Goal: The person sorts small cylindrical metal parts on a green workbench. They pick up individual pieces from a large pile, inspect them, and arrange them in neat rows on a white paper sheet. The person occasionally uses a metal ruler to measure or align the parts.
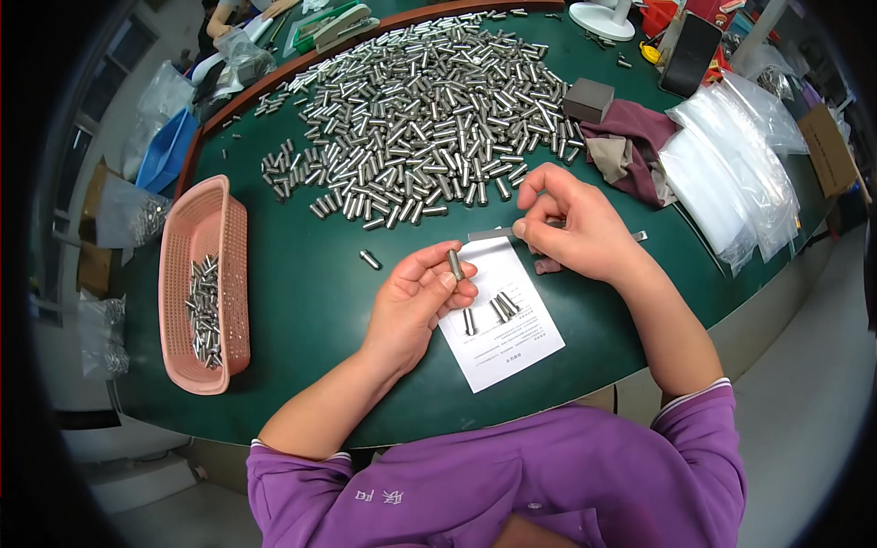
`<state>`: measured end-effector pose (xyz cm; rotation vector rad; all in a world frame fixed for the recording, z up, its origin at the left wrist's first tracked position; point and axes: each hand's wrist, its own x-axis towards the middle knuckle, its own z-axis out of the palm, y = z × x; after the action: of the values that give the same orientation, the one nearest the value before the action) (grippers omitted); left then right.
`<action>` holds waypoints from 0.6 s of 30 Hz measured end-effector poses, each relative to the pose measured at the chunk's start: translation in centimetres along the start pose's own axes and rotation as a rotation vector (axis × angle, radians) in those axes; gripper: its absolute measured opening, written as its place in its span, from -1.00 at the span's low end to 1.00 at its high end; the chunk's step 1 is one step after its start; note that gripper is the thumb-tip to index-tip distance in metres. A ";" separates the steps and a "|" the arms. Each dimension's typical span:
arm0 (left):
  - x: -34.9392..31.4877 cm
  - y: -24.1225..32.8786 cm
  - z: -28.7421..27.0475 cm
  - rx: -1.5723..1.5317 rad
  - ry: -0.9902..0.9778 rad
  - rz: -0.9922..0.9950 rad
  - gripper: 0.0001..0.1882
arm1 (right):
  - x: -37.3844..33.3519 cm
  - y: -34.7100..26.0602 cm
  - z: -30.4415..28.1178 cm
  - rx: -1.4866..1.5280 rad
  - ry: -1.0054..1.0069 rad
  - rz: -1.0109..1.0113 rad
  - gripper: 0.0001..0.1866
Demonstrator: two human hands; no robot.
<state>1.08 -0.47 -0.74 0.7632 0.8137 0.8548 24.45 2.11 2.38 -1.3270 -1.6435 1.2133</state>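
Note:
Between the thumb and fingers of my left hand (406,301) is a short metal pin (455,265), held nearly upright. My right hand (580,228) pinches a thin, flat grey file (491,235); its tip points left, just above and to the right of the pin, apart from it. Beneath both hands lies a printed white sheet (512,356) with several headed metal pins (505,307) on it. One loose pin (370,259) rests on the green table left of the sheet. A large heap of similar pins (429,110) spreads beyond my hands.
At left stands a pink basket (239,310) partly filled with pins. A dark grey block (588,100), a maroon cloth (644,128) and clear plastic bags (722,173) lie at right. A wooden rim (194,155) edges the table; a black phone (692,55) stands far right.

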 end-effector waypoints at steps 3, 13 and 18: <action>0.0 0.0 0.1 -0.021 0.000 0.004 -0.63 | 0.0 0.1 0.4 0.011 0.011 -0.026 -0.75; 0.0 -0.4 0.1 -0.004 0.009 0.081 -0.56 | -0.1 0.0 0.4 -0.004 -0.013 -0.043 -0.75; -0.1 -0.1 0.5 0.030 0.022 0.070 -0.58 | -0.3 0.2 1.1 -0.049 -0.057 -0.096 -0.75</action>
<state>1.50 -0.69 -0.53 0.8138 0.8246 0.9171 23.58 1.53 1.86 -1.2385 -1.7669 1.1708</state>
